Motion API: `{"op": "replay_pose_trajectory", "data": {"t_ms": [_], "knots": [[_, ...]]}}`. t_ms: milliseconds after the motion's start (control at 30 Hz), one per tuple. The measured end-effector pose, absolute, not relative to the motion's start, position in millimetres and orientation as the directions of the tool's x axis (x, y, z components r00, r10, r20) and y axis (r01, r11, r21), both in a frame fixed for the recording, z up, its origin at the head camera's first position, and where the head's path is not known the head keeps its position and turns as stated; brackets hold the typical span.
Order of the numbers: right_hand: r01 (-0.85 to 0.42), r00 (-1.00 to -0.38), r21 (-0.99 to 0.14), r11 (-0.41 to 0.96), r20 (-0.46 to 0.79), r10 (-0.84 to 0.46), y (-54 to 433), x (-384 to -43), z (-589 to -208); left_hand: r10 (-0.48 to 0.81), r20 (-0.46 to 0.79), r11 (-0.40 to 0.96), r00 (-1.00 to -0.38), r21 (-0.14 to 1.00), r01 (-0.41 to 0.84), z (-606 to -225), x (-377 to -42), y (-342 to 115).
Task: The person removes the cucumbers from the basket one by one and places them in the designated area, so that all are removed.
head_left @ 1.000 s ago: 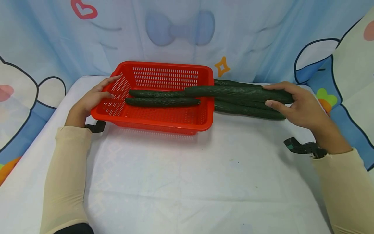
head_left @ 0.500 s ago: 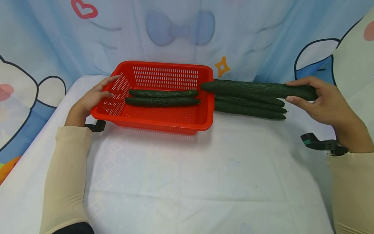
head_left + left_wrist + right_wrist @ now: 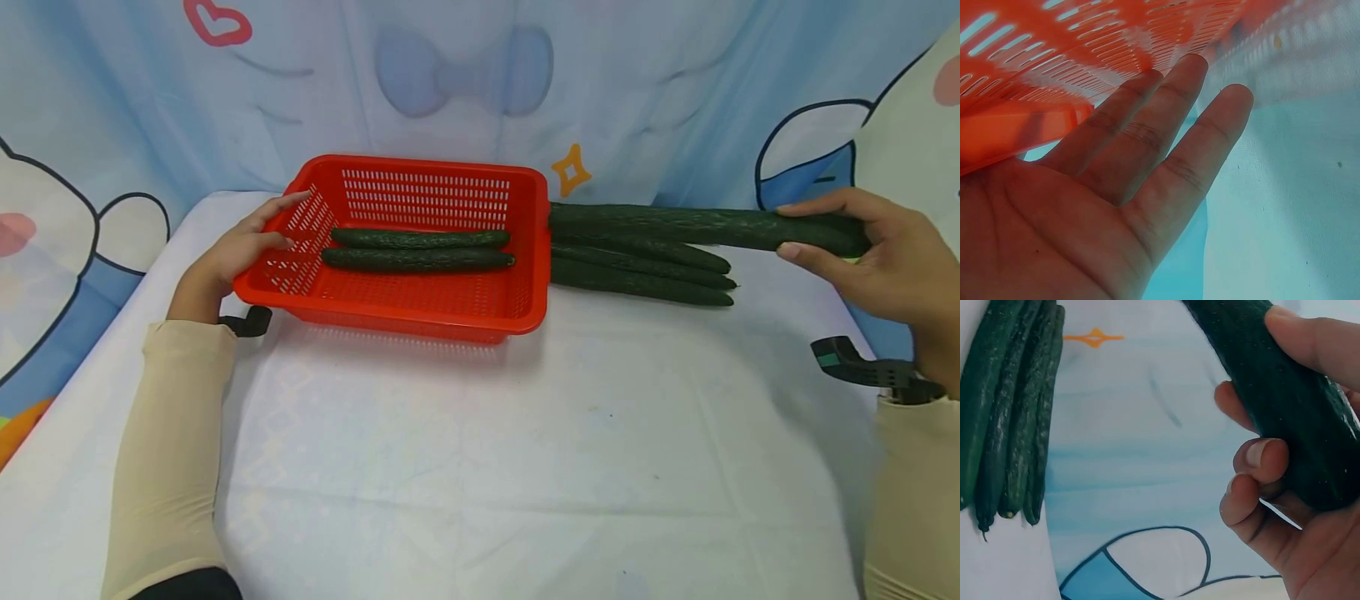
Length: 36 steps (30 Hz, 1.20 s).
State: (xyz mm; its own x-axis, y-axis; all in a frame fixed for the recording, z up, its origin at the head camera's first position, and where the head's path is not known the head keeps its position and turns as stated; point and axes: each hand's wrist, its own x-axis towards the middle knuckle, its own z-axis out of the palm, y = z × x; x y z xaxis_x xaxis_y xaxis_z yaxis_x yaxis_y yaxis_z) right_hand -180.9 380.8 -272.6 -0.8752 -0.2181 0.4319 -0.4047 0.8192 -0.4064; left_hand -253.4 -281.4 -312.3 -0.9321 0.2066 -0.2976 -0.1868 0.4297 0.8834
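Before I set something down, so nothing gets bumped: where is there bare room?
Free: the white tablecloth in front of the red basket, between the beige sleeves; also the basket floor in front of its two cucumbers. Crowded: right of the basket, where loose cucumbers lie and the right grip holds another.

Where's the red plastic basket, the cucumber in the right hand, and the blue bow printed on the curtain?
Red plastic basket [image 3: 393,313]: head view, on its front rim.
Held cucumber [image 3: 705,226]: head view, midway along its visible length.
Blue bow print [image 3: 462,81]: head view, on its knot.
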Motion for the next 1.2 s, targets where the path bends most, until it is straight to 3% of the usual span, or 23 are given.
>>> {"op": "replay_pose_trajectory", "data": {"t_ms": [267,633,900,1100,1200], "knots": [[-0.359,-0.920,-0.476,0.803,0.325,-0.219,380.8,-180.7,-276.7,0.222,-0.283,0.429,-0.933,0.888,-0.167,-312.5,-253.6,-281.7],[-0.496,-0.863,-0.335,0.801,0.290,-0.413,348.7,-188.4,-291.7,0.226,-0.284,0.415,-0.932,0.894,-0.172,-313.3,-253.2,-281.9],[-0.423,-0.901,-0.239,0.874,0.209,-0.379,342.9,-190.2,-296.7,0.218,-0.278,0.430,-0.935,0.888,-0.163,-311.6,-253.2,-281.1],[-0.442,-0.891,-0.257,0.859,0.240,-0.386,347.1,-195.7,-304.7,0.211,-0.291,0.421,-0.933,0.889,-0.182,-310.9,-252.4,-281.0],[-0.398,-0.915,-0.284,0.872,0.187,-0.357,351.0,-198.8,-309.5,0.207,-0.300,0.412,-0.931,0.890,-0.195,-310.8,-251.6,-280.7]]}}
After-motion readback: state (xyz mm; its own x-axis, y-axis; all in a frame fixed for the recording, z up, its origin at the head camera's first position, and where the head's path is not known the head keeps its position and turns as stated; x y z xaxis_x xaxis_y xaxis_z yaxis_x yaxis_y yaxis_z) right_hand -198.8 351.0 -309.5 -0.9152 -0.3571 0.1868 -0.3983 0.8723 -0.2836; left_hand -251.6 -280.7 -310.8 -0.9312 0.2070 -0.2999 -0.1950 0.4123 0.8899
